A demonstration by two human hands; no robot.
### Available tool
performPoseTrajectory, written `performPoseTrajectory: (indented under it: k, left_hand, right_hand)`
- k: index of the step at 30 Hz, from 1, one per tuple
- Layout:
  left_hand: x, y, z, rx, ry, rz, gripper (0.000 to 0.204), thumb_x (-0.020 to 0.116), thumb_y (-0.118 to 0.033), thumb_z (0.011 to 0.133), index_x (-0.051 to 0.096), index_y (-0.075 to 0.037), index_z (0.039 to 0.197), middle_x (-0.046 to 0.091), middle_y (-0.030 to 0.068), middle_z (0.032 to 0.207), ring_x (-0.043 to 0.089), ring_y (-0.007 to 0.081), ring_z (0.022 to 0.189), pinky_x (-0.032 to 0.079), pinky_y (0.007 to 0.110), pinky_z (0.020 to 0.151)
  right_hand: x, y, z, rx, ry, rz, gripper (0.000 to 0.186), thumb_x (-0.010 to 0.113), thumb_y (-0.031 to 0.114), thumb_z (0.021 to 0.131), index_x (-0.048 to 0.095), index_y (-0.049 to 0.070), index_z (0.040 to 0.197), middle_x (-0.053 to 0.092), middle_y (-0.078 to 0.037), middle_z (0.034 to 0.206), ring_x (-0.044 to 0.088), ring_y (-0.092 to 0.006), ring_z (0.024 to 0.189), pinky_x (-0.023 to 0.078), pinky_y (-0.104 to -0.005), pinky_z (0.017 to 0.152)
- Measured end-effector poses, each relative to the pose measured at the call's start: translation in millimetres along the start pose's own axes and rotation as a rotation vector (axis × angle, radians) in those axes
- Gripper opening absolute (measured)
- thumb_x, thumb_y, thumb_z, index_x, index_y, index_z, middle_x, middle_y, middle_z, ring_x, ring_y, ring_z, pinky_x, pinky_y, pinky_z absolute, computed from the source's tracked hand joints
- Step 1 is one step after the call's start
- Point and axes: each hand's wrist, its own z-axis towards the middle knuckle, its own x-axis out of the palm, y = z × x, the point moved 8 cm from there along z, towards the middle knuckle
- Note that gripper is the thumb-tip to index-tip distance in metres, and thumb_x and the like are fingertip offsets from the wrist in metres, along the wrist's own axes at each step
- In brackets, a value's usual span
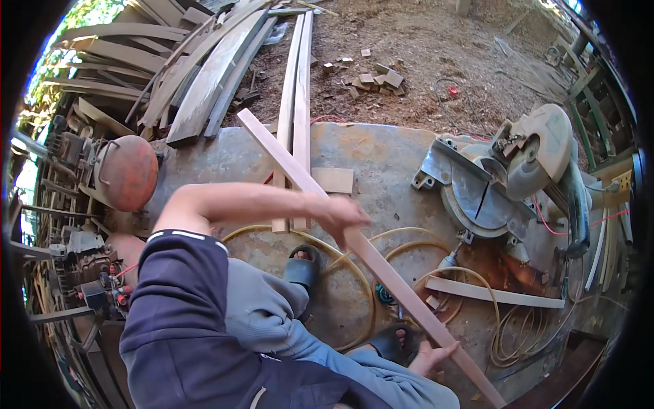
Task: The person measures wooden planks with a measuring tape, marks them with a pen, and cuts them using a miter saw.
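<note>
A long, squared wooden beam slants across in front of me, from the far left of centre down to the near right. My left hand is closed over its middle, slightly blurred, with the arm reaching across my body. Farther down the same beam, my right hand grips it from its left side, the thumb and fingers partly hidden by the wood. The beam's far end passes above two long pale boards lying on the ground. Just left of the beam are my sandalled feet.
A miter saw stands at the right, with a short wood strip near it. Yellow hose loops over the concrete. A red tank is at the left. Curved planks are piled far left; small wood blocks lie on sawdust.
</note>
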Motion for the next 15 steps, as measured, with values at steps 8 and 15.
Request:
performPoseTrajectory:
  k: [8,15]
  left_hand:
    - [93,-36,53,0.129,-0.084,0.252,0.061,0.085,-0.036,0.071,0.053,-0.009,0.116,0.058,0.0092,0.113,0.057,0.0285,0.113,0.045,0.045,0.091]
    - [15,7,-9,0.161,-0.319,0.275,0.051,0.084,-0.031,0.068,0.057,-0.013,0.108,0.059,0.007,0.105,0.058,0.026,0.108,0.041,0.045,0.097]
  right_hand:
    - [33,-60,-74,0.332,0.138,0.053,0.067,0.068,0.057,0.088,0.059,0.003,0.128,0.066,-0.016,0.123,0.061,-0.0332,0.117,0.048,-0.0546,0.103]
    - [-56,77,-6,-0.239,-0.006,0.007,0.074,0.063,0.063,0.089,0.062,-0.003,0.124,0.069,-0.02,0.117,0.066,-0.0356,0.111,0.054,-0.0527,0.097]
